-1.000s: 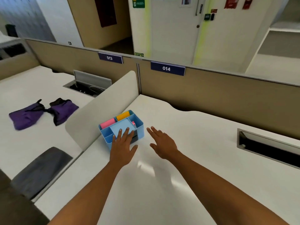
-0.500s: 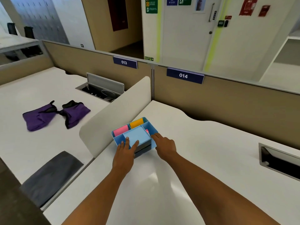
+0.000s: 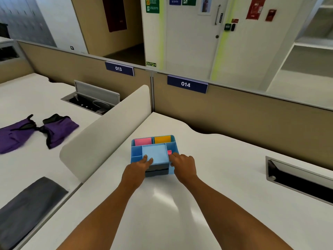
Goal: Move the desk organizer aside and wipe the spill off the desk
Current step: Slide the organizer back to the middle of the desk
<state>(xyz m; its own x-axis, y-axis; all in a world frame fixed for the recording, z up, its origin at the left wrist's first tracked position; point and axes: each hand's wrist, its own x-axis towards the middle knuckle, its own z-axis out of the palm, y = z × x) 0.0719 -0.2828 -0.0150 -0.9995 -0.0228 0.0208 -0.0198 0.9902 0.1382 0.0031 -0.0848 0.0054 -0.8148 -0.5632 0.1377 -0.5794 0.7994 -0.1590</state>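
Note:
A blue desk organizer [image 3: 155, 152] with pink and orange items in its back compartments sits on the white desk [image 3: 225, 168], close to the curved divider. My left hand [image 3: 137, 168] holds its front left corner, fingers laid over the top. My right hand [image 3: 182, 165] grips its front right side. No spill shows on the desk surface; only a glossy reflection lies near my forearms. No wiping cloth is on this desk.
A curved white divider [image 3: 106, 134] stands left of the organizer. A cable slot [image 3: 297, 179] is sunk in the desk at right. On the neighbouring desk lie a purple cloth [image 3: 36, 130] and a grey cloth [image 3: 27, 210]. A tan partition [image 3: 234, 109] bounds the back.
My right hand reached the organizer and closed on its right side; my left hand stayed on the front left. The organizer turned to sit squarer to me.

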